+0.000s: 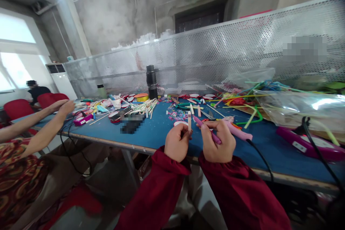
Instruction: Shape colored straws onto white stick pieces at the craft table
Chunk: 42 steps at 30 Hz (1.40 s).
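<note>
Between its thumb and fingers, my left hand [177, 142] holds a small pale flat stick [189, 122] upright. My right hand [219, 142] is wrapped round a purple pen-shaped tool [214, 136], whose tip points up and left towards the stick. A gap shows between tool and stick. Just right of my right hand lies a pink hot glue gun [242, 133] with a black cord, its front partly hidden behind the hand. Behind my left hand, a white round piece [180, 123] with a red edge is partly covered. Small coloured bands [176, 115] lie scattered beyond it.
A purple box with a cord [309, 143] sits at the right, near clear plastic bags [307, 107]. Pliers [208, 115], a bundle of sticks [144, 107] and a black bottle [151, 81] stand or lie further back. A co-worker's hands [63, 106] are at the left.
</note>
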{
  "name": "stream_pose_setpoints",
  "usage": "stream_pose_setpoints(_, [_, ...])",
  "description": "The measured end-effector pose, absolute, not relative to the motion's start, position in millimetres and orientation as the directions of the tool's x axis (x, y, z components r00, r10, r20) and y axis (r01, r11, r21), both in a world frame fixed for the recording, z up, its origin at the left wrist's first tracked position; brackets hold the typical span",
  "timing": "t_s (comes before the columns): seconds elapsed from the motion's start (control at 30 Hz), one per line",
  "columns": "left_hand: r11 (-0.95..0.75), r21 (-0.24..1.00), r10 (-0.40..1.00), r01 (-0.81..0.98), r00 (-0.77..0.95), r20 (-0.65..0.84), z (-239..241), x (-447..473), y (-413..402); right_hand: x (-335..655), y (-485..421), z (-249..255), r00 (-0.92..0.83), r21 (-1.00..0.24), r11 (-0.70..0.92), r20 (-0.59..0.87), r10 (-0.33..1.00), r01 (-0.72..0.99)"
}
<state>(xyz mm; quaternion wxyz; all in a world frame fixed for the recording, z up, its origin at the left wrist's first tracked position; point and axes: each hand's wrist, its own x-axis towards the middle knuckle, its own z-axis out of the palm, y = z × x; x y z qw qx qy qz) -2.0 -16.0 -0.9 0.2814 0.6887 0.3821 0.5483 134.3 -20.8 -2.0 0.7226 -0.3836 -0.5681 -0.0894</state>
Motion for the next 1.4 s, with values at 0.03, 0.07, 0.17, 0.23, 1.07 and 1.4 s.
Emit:
stream_pose_setpoints(0.03, [-0.549,0.805,0.835,0.223,0.109,0.539,-0.9,-2.1,-16.0,134.4,-20.9,-2.0,0.335,-0.446,0.695,0.893,0.301,0.564])
stream_pose_setpoints(0.07, [-0.548,0.805,0.836,0.227,0.110,0.538,-0.9,-2.2,-15.8,134.5,-21.0,-2.2,0.328,-0.436,0.704,0.898,0.295,0.561])
stream_pose_setpoints(0.17, [-0.543,0.809,0.839,0.225,0.111,0.532,-1.3,-2.1,-14.8,134.9,-21.0,-2.9,0.303,-0.407,0.719,0.911,0.278,0.563])
stream_pose_setpoints(0.23, [-0.543,0.811,0.839,0.220,0.109,0.533,-1.8,-1.9,-14.1,135.2,-20.9,-3.3,0.301,-0.407,0.708,0.912,0.279,0.577])
stream_pose_setpoints(1.07, [-0.539,0.817,0.842,0.207,0.107,0.528,-2.3,-0.8,-13.3,135.8,-18.4,-4.5,0.284,-0.365,0.744,0.928,0.242,0.559])
stream_pose_setpoints(1.4, [-0.563,0.798,0.826,0.215,0.112,0.553,-2.5,-0.9,-13.5,139.8,-12.0,-8.7,0.243,-0.340,0.731,0.940,0.241,0.591])
